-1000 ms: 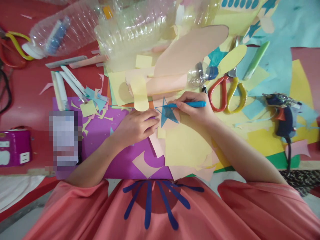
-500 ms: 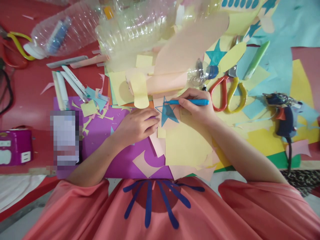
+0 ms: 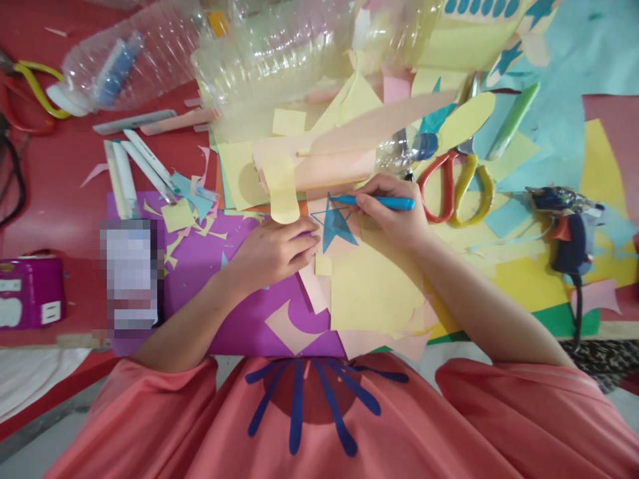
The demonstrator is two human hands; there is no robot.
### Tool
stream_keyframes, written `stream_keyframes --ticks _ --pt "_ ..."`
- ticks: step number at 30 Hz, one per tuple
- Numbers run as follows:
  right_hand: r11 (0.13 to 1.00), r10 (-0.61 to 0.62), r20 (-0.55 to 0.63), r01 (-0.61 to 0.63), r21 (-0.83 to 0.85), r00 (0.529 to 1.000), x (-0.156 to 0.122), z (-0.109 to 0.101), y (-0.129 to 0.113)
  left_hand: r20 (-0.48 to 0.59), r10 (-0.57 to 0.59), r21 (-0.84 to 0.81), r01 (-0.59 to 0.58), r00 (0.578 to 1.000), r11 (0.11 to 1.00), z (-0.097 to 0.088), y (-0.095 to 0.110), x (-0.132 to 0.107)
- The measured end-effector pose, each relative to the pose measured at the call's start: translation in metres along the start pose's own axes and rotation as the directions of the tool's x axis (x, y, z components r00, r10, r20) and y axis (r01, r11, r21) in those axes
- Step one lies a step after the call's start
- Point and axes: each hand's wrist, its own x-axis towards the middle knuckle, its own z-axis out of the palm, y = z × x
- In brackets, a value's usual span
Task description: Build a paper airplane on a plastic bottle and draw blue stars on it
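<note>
My right hand [image 3: 397,209] is closed around a blue marker [image 3: 395,202], its tip on a star [image 3: 337,227] drawn on pink paper. Blue fills the star's lower part, while its upper part is partly outlined. My left hand [image 3: 279,245] lies flat at the paper's left edge, fingers stretched toward the star. Just beyond my hands lies a plastic bottle wrapped in pink paper, with a blue cap [image 3: 426,145] and paper flaps. A yellow rounded strip [image 3: 282,196] from it hangs near my left fingers. Yellow paper [image 3: 378,293] lies below the star.
Scissors with red and yellow handles [image 3: 466,189] lie right of my right hand, and a glue gun [image 3: 572,233] farther right. Several markers [image 3: 150,163], paper scraps and a phone [image 3: 130,273] are at left. Clear plastic bottles [image 3: 134,66] stretch across the back.
The pink flap on the wrapped bottle has tipped lower, showing yellow paper behind it. The yellow strip has shifted slightly toward me. The marker has moved slightly along the star's upper part.
</note>
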Motion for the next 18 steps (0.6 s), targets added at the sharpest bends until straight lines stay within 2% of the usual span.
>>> stream_keyframes --ticks 10,18 --pt "1.0 -0.01 0.08 0.01 -0.002 0.997 -0.0004 -0.0019 -0.0027 -0.004 0.003 -0.002 -0.003 1.0 1.0 -0.0009 -0.0003 0.0004" --pt "1.0 -0.019 0.007 0.019 -0.004 1.0 0.0018 -0.0023 0.0001 -0.005 -0.005 -0.009 0.004 1.0 1.0 -0.0007 -0.0003 0.0008"
